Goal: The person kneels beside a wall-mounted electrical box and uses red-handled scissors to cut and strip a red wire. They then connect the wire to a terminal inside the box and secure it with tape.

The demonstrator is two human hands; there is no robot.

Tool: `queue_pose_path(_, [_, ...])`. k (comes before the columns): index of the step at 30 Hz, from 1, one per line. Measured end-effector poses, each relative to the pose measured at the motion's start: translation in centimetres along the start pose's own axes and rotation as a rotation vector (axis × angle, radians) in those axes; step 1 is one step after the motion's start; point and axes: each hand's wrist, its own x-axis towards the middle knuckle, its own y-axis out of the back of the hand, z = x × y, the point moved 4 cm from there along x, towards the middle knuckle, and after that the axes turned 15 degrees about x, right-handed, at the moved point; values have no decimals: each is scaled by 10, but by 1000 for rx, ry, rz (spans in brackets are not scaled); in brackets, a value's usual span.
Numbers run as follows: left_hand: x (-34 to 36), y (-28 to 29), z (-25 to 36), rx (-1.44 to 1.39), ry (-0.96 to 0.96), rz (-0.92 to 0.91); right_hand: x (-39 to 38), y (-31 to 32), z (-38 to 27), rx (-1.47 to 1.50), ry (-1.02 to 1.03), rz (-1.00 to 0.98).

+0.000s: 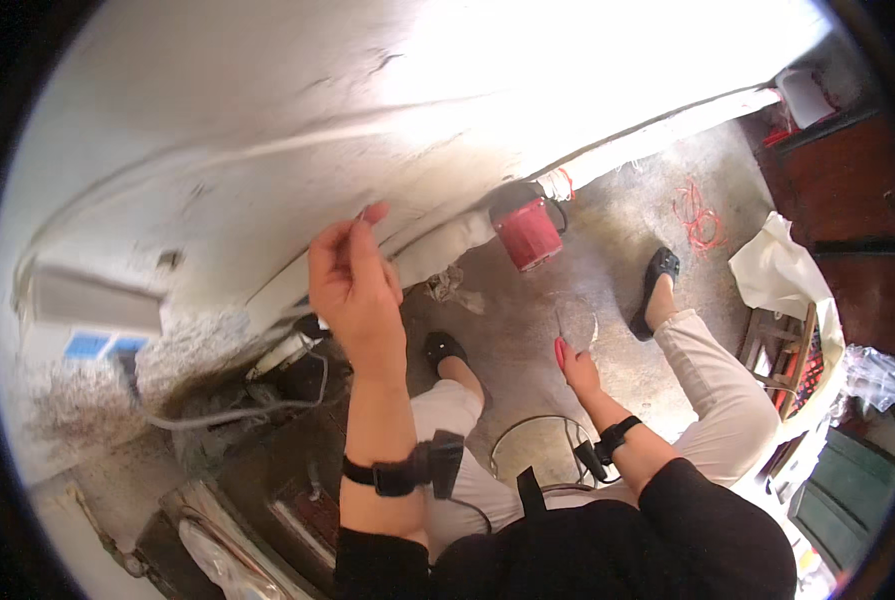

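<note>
My left hand (pixel 357 280) is raised beside the white wall (pixel 267 120), its fingertips pinched on something small that I cannot make out. My right hand (pixel 579 372), lower and to the right, grips a red-handled tool (pixel 563 355) with a thin metal shaft pointing away from me. Beyond it, near the foot of the wall, is a red container (pixel 527 232) with a dark handle.
Red cord (pixel 700 225) lies on the concrete floor (pixel 617 400). Cream sheeting (pixel 772 265), a wooden frame and dark red cabinets (pixel 847 180) line the right. A wall box (pixel 92 300) with a grey cable and dark clutter are at left. My feet are apart.
</note>
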Motion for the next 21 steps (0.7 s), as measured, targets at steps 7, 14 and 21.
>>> queue_pose_path(7, [2,15,-11,42,163,-96,-101,72,-137,108,338,-409])
queue_pose_path(14, [8,17,-20,133,182,-159,-142,80,-293,-410,914,-295])
queue_pose_path(21, [16,16,-26,215,210,-179,-145,47,-351,-745,1097,-285])
